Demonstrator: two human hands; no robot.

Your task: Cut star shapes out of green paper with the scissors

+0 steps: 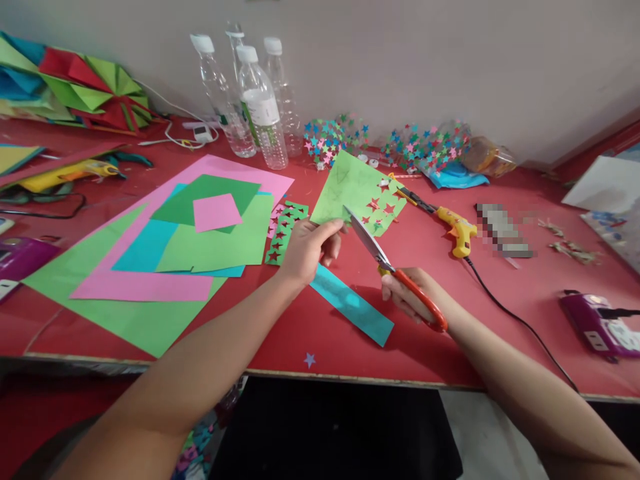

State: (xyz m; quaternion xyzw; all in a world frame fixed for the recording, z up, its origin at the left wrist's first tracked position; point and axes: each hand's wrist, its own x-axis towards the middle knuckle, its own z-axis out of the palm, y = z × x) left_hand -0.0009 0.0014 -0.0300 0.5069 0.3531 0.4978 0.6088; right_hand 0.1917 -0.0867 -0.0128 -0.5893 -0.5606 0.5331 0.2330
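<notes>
Between thumb and fingers, my left hand (313, 247) pinches the lower left corner of a light green paper sheet (340, 183), which has star-shaped holes along its right side. My right hand (413, 290) grips scissors (420, 300) with orange handles. Their blades point up and left, with the tip at the sheet's lower edge near my left fingers. Whether the blades are parted is hard to make out. Below my hands lies a blue paper strip (355, 307). Just left of my left hand is a green strip with punched stars (287, 233).
Stacked coloured paper (220, 247) covers the table's left part. Several plastic bottles (263, 110) stand at the wall, beside bags of paper stars (427, 143). A yellow glue gun (455, 230) with a black cord and a purple power socket (600, 323) lie right. A star (310, 361) sits near the front edge.
</notes>
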